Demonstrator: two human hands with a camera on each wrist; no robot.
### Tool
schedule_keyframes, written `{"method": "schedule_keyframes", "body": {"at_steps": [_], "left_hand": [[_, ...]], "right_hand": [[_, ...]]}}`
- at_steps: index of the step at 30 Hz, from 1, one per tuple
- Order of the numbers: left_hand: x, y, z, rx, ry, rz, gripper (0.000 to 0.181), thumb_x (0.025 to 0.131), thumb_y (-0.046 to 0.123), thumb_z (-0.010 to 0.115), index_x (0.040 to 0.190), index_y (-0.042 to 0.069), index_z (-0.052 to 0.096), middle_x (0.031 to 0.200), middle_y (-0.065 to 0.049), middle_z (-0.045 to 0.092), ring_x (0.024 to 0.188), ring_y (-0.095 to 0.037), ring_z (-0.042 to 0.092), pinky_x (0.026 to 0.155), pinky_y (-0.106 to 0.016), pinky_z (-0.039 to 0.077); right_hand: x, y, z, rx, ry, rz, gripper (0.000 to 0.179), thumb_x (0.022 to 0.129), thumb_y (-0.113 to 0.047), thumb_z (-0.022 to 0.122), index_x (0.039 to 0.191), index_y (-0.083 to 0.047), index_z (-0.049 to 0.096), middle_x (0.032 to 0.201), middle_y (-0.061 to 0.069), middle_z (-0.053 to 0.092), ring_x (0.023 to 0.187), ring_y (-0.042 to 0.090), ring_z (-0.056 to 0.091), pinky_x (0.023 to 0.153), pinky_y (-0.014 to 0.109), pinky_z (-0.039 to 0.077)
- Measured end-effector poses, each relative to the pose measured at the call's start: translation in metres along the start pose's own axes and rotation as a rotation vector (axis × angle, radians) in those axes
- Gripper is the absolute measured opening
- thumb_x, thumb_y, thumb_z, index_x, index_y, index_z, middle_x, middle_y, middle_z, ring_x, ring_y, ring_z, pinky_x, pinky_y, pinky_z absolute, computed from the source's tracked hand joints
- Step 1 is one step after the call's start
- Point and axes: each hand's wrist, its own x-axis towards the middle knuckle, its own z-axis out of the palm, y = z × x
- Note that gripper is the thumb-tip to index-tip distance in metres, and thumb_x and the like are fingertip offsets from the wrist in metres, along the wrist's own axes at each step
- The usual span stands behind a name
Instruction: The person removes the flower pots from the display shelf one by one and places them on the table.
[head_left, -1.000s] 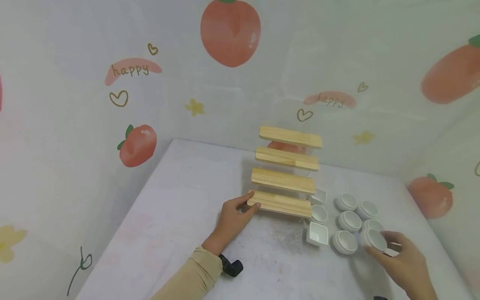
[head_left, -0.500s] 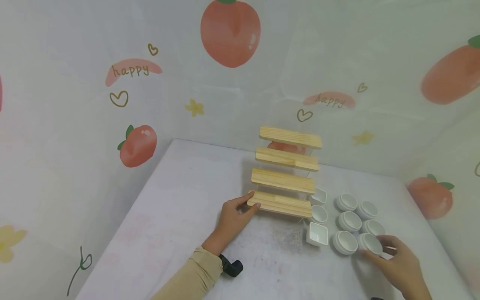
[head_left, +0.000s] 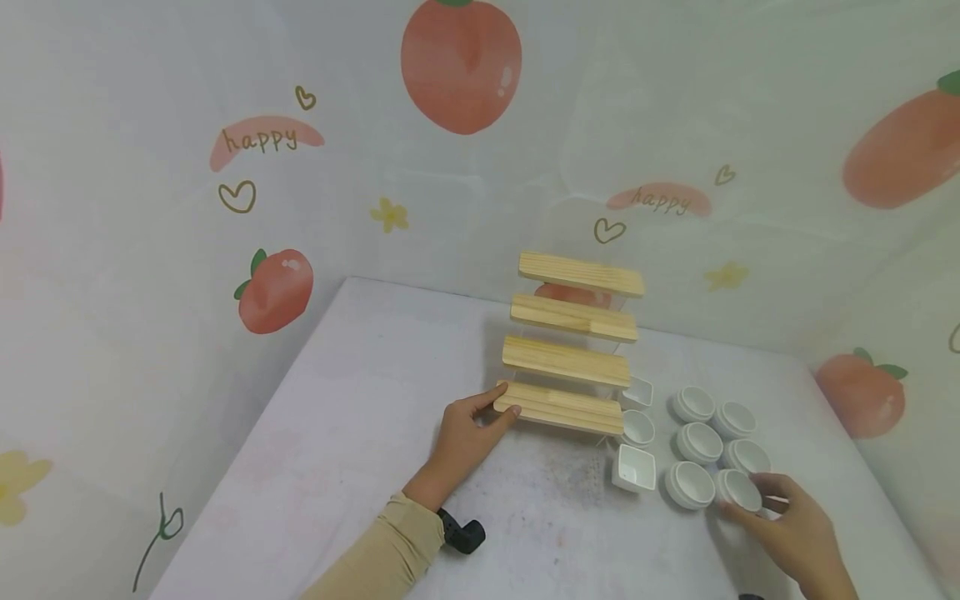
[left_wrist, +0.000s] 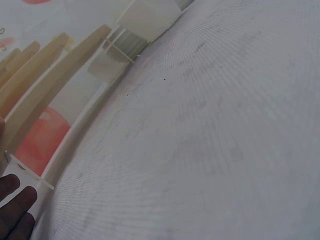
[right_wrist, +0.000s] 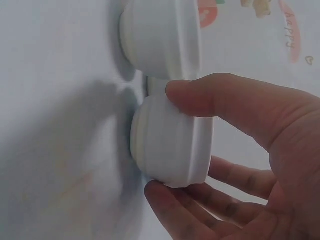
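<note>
A tiered rack with several pale wooden shelves [head_left: 570,361] on clear supports stands in the middle of the head view. My left hand [head_left: 467,442] pinches the left end of its lowest board between thumb and index finger. At the right, my right hand [head_left: 798,525] holds a small round white bowl [head_left: 738,490] by its sides. In the right wrist view this ribbed bowl [right_wrist: 172,142] is upright at the table surface, thumb on one side and fingers on the other. Another round bowl [head_left: 691,485] sits just left of it.
Several more round white bowls [head_left: 700,442] stand in two rows behind. Square white bowls [head_left: 635,468] and a round one [head_left: 638,427] line up beside the rack's right end. A printed cloth wall [head_left: 465,200] rises behind the white table [head_left: 360,375].
My right hand has lowered the round bowl and brought it slightly left, into line with the front of the two rows. The left hand has stayed on the rack.
</note>
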Motion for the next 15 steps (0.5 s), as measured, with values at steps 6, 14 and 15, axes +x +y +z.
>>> {"method": "schedule_keyframes", "body": {"at_steps": [6,14,15], "left_hand": [[0.0000,-0.0001,-0.0006,-0.007,0.006,-0.002,0.054,0.095,0.036,0.082,0.144,0.018,0.068,0.148,-0.001,0.065,0.143,-0.018,0.057,0.121,-0.045,0.045],[0.0002,-0.0008,0.0001,0.001,0.003,-0.009,0.055,0.095,0.040,0.082,0.144,0.019,0.068,0.149,-0.002,0.064,0.144,-0.020,0.055,0.121,-0.045,0.045],[0.0002,-0.0006,-0.0005,0.003,-0.003,-0.008,0.055,0.095,0.041,0.081,0.144,0.019,0.067,0.149,-0.002,0.064,0.145,-0.020,0.055,0.121,-0.046,0.045]], "right_hand": [[0.0002,0.0024,0.0030,0.012,0.023,-0.038,0.088,0.082,-0.051,0.091,0.138,0.005,0.054,0.138,0.035,0.060,0.122,0.056,0.061,0.069,0.018,0.047],[0.0033,-0.0011,0.0044,-0.005,-0.047,-0.014,0.099,0.081,-0.052,0.092,0.145,0.008,0.047,0.143,0.039,0.054,0.125,0.058,0.058,0.089,0.055,0.062],[0.0033,-0.0017,0.0042,-0.012,-0.055,-0.016,0.100,0.080,-0.053,0.092,0.145,0.009,0.047,0.143,0.039,0.054,0.125,0.058,0.058,0.089,0.056,0.062]]}}
